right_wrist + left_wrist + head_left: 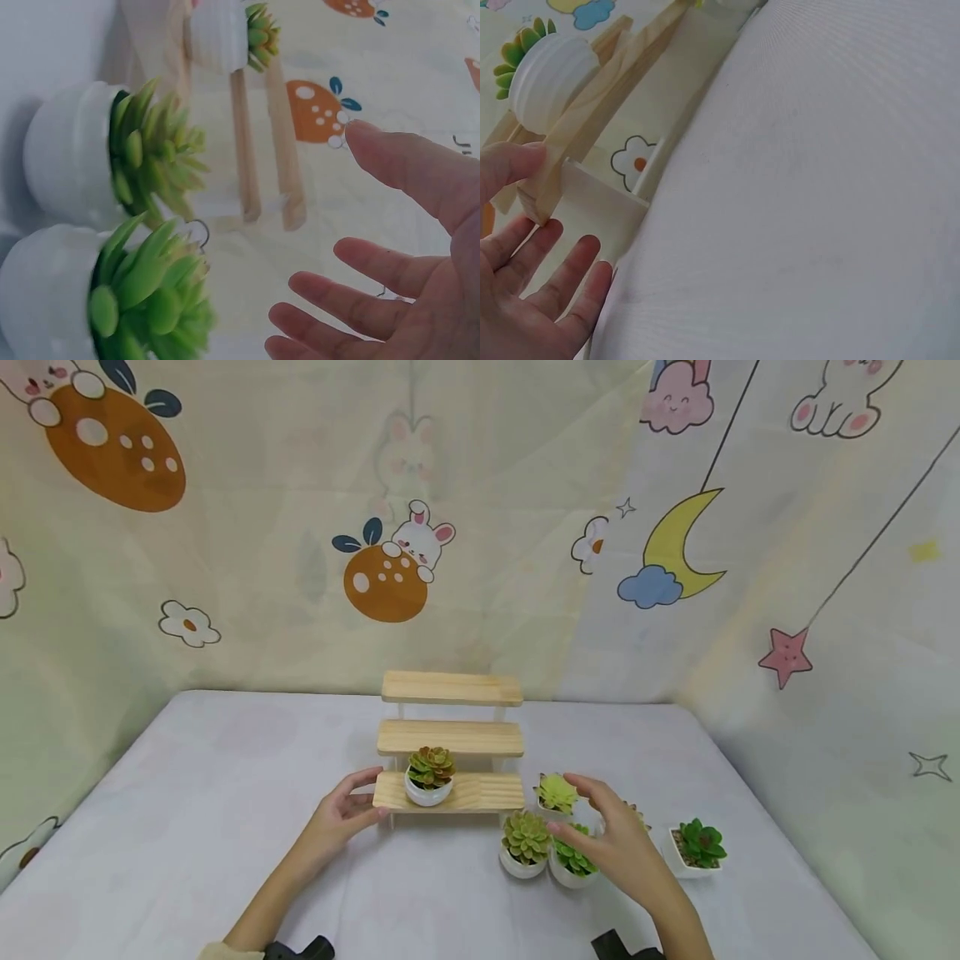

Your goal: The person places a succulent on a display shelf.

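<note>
A three-tier wooden display shelf (pixel 487 792) stands on the table. My left hand (pixel 348 810) pinches the left end of its lowest board, thumb above and fingertips below in the left wrist view. On that board, left of centre, sits a reddish-green succulent (pixel 431 772) in a white pot. My right hand (pixel 618 843) is held over several potted succulents right of the shelf, fingers spread and holding nothing in the right wrist view. Under and beside it are a light-green succulent (pixel 557 793), a yellow-green one (pixel 527 837) and a bright-green one (pixel 574 860). Another succulent (pixel 638 815) is mostly hidden behind this hand.
A dark-green succulent (pixel 701 843) in a square white pot stands farther right. White cloth covers the table (pixel 187 793). Behind it hangs a printed curtain (pixel 495 527), close to the back edge. The shelf's two upper boards (pixel 450 737) carry nothing.
</note>
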Demonstrator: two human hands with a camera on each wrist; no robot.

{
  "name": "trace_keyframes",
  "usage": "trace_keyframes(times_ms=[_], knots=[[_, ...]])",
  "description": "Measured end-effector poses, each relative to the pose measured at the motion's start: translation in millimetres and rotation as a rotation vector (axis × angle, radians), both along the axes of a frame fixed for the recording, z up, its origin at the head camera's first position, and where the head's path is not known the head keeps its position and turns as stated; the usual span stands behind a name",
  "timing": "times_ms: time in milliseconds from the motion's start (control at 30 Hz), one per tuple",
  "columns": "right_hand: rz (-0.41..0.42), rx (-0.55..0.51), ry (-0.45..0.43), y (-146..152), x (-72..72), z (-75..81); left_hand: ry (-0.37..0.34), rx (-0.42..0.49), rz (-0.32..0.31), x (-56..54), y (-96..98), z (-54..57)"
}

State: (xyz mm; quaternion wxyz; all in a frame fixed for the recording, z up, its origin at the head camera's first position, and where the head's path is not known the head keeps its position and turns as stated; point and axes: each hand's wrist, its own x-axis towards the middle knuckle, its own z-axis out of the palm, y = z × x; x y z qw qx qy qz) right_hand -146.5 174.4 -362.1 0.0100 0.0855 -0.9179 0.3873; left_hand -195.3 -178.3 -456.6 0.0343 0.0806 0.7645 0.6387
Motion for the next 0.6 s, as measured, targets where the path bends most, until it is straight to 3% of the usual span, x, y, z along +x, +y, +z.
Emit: trace_keyframes(times_ms=[267,600], knots=[[-0.040,0.021,-0.058,11,1.6,-13.7,-0.001,0.011,0.001,1.0,4.4,-0.8],[-0.121,-0.041,-0.185,18,12.2,-39.4,0.009,0.004,0.000,-0.9,2.2,0.7]])
